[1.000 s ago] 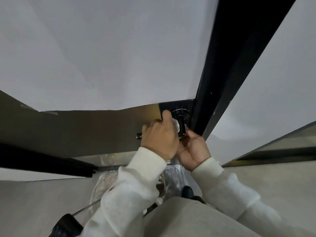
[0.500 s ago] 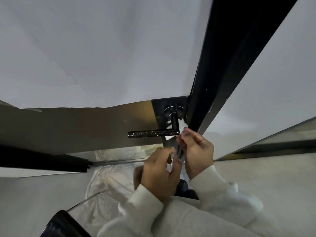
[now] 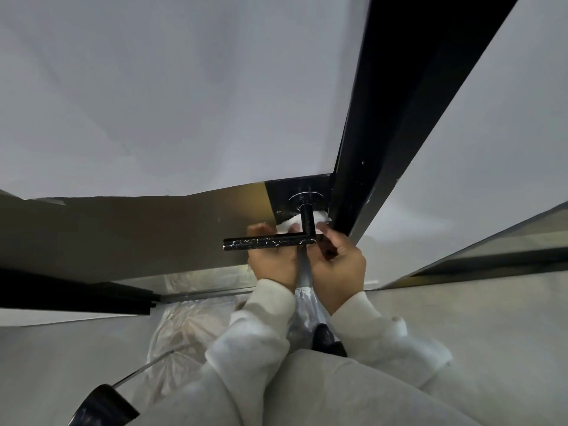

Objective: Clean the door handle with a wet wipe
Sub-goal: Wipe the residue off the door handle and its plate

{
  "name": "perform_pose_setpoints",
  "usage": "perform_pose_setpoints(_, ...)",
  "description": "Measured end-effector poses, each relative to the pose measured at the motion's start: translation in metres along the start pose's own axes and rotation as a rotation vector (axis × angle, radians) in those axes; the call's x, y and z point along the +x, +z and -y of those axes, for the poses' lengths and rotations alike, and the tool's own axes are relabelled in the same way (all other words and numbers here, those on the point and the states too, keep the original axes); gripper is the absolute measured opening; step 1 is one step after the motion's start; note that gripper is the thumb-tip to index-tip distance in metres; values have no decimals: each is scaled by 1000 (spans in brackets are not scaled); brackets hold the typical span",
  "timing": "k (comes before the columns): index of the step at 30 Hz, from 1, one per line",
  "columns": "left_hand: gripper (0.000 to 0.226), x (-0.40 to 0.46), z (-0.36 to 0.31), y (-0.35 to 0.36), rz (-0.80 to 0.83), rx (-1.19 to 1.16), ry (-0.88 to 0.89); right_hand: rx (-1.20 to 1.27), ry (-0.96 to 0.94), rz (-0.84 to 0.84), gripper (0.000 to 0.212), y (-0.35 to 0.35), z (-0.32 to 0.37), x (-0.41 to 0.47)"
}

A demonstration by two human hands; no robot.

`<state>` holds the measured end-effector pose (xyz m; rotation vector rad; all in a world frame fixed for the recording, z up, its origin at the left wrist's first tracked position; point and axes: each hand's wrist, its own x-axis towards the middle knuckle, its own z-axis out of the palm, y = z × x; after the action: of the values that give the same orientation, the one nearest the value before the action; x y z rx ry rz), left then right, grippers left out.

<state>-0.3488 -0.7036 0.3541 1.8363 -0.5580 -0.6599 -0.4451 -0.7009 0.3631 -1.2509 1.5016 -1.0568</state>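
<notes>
Black door handle [image 3: 270,242] sticks out from door, bar running left from its stem. White wipe [image 3: 290,224] bunched behind stem, against dark door plate [image 3: 284,195]. Left hand [image 3: 272,261] under bar, fingers curled up behind it, pinching wipe's left end. Right hand [image 3: 336,267] beside stem, fingers curled, gripping wipe's right end. Pale sleeves on both arms. Clear plastic sheet [image 3: 190,327] on floor below.

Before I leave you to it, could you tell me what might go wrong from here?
1. The wipe is bunched behind the handle's neck, so the long bar, which shows white smears, may stay dirty.
2. Both the left hand and the right hand pull the wipe, which might tear it.
</notes>
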Motion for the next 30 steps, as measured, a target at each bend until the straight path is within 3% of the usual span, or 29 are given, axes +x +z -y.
perform_pose_setpoints(4, 33, 3, -4, 8, -75, 10, -49, -285, -96, 93, 54, 9, -2, 7)
perform_pose_setpoints(6, 27, 5, -2, 9, -60, 92, 15, -358, -79, 159, 57, 9, -2, 10)
perform_pose_setpoints(10, 14, -3, 9, 0, 2, 33, 122, -500, -25, 287, 70, 6, 3, 9)
perform_pose_setpoints(12, 29, -4, 12, -4, 40, 86, 136, -520, 3, 333, 76, 8, 4, 10)
perform_pose_setpoints(15, 40, 12, 8, -5, 110, 297, 181, -568, 6, 388, 72, 15, 1, 17)
perform_pose_setpoints(19, 34, 11, -4, -4, 149, 537, 249, -632, -97, 402, 57, 10, 0, 18)
perform_pose_setpoints(23, 37, 11, 5, -2, 136, 291, 71, -711, -184, 456, 23, -1, 11, 4)
perform_pose_setpoints(26, 28, 12, 6, 2, 247, 0, -123, -877, -248, 540, 33, 1, 11, 0)
perform_pose_setpoints(28, 17, 4, -1, 2, 213, -221, -289, -927, -247, 553, 32, 0, 11, 0)
perform_pose_setpoints(30, 15, -1, 5, 5, 212, -275, -436, -935, -237, 531, 30, -3, 11, 1)
